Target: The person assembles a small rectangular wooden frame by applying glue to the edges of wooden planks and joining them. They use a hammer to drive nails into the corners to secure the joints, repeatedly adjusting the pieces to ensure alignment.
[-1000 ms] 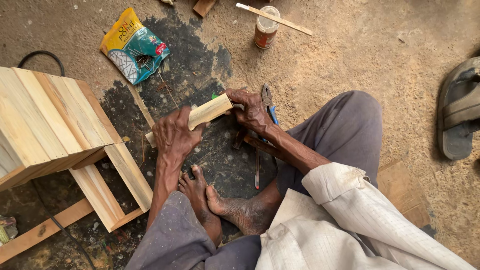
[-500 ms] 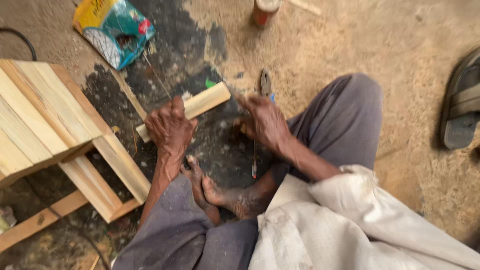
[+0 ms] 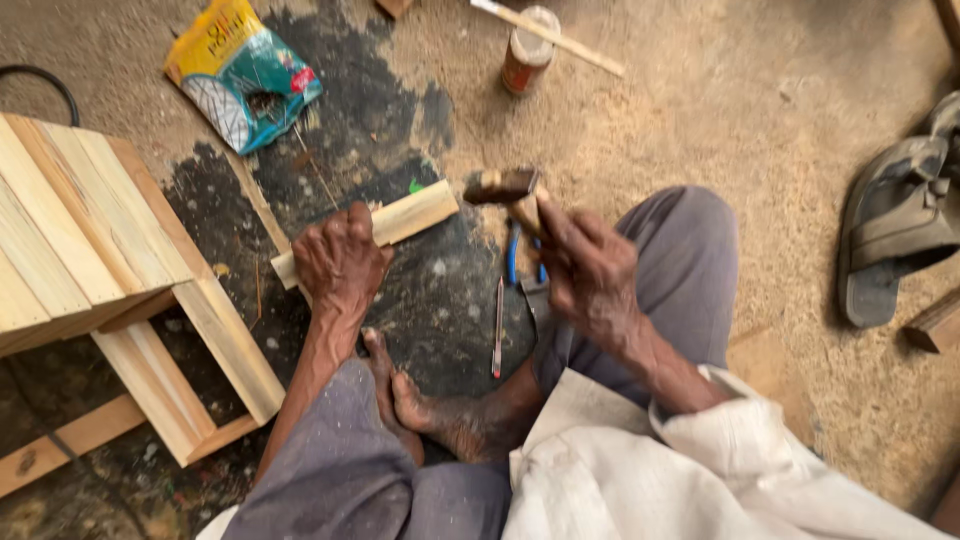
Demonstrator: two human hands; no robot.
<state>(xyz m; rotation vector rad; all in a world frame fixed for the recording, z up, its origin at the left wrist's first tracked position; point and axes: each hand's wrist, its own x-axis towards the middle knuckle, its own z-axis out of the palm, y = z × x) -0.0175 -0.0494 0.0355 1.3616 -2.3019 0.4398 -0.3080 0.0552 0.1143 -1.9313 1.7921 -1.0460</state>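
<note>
I sit on the floor with my bare feet (image 3: 420, 400) tucked in front of me. My left hand (image 3: 340, 258) presses down on a short pale wooden strip (image 3: 415, 212) lying on the dark stained floor. My right hand (image 3: 590, 272) is shut on the handle of a hammer (image 3: 503, 186), whose dark head hangs just right of the strip's far end. Blue-handled pliers (image 3: 514, 255) and a thin rod (image 3: 497, 330) lie on the floor under the right hand.
A pale slatted wooden stool frame (image 3: 110, 280) lies on its side at the left. A torn yellow-and-teal packet (image 3: 245, 72) and a small brown jar (image 3: 527, 50) with a stick across it sit farther away. A sandal (image 3: 895, 230) rests at the right on sawdust.
My right hand has let go of the strip's end, taken up the hammer from the floor and raised it beside the strip. The left hand stays on the strip.
</note>
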